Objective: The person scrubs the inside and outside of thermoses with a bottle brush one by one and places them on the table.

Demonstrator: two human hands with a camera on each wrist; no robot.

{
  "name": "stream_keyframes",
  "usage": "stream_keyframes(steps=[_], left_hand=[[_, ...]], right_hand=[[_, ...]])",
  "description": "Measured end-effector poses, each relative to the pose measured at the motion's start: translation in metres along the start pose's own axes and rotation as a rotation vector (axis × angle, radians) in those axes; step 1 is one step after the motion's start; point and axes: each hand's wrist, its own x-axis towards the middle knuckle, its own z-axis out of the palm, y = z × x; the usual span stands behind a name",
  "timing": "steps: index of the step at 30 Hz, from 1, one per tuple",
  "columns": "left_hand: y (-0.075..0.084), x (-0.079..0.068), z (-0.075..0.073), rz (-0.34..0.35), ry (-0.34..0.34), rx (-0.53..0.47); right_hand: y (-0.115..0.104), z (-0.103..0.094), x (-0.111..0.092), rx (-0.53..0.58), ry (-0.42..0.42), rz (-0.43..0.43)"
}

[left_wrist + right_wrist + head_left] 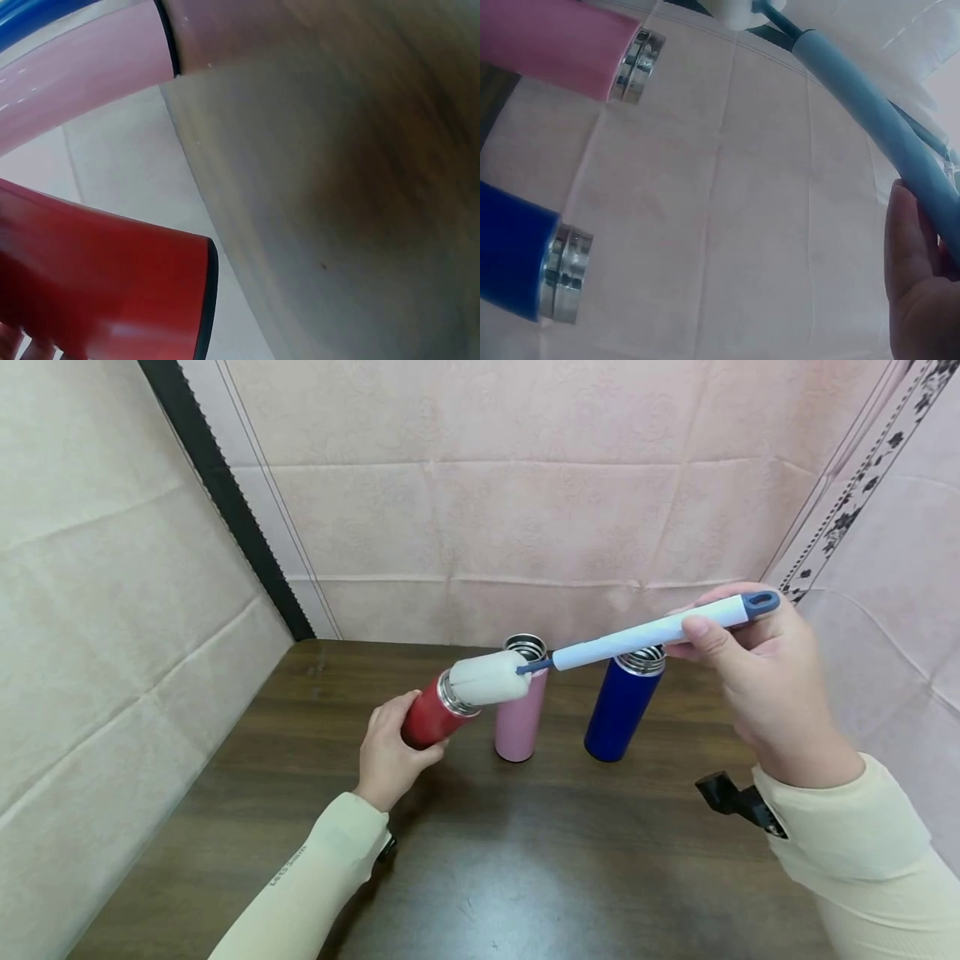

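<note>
Grips red bottle (435, 717) with left hand (392, 756), thumb and fingers clamped round body. Holds it left of centre over brown table (525, 852), tilted, mouth toward right and far. Pinches brush handle (637, 636) in right hand (783, 693), thumb against fingers, near dark blue loop (761, 602) at right end. Keeps white sponge head (491, 678) at red bottle's mouth; cannot tell how deep inside.

Around: pink bottle (517, 727) just right of red one, blue bottle (621, 714) farther right, both standing on table, both uncapped. Pale cloth (525, 527) on far side. In the way: brush, crossing before pink bottle's neck and blue bottle's mouth.

Hidden or cut off: most right fingers behind handle; red bottle at left wrist view's edge, just a few fingertips (37, 349) in corner; sponge head at right wrist view's top.
</note>
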Motion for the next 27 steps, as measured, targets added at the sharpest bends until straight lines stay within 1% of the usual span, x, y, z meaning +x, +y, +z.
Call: stream_keyframes(steps=[4,9,17,24,27], left_hand=[[0.003,-0.001,0.001,0.041,0.002,0.034],[0.005,-0.002,0.004,0.088,0.024,0.058],[0.01,-0.006,0.006,0.073,0.037,0.045],[0.014,-0.008,0.009,0.101,0.043,0.059],[0.016,-0.01,0.01,0.119,0.038,0.067]], right_hand=[[-0.002,0.001,0.0,-0.036,-0.025,-0.004],[-0.006,0.004,0.001,-0.077,-0.041,-0.001],[-0.009,0.01,0.001,-0.134,-0.043,0.006],[-0.009,0.016,-0.001,-0.296,-0.073,-0.008],[-0.008,0.016,-0.002,-0.332,-0.092,-0.017]])
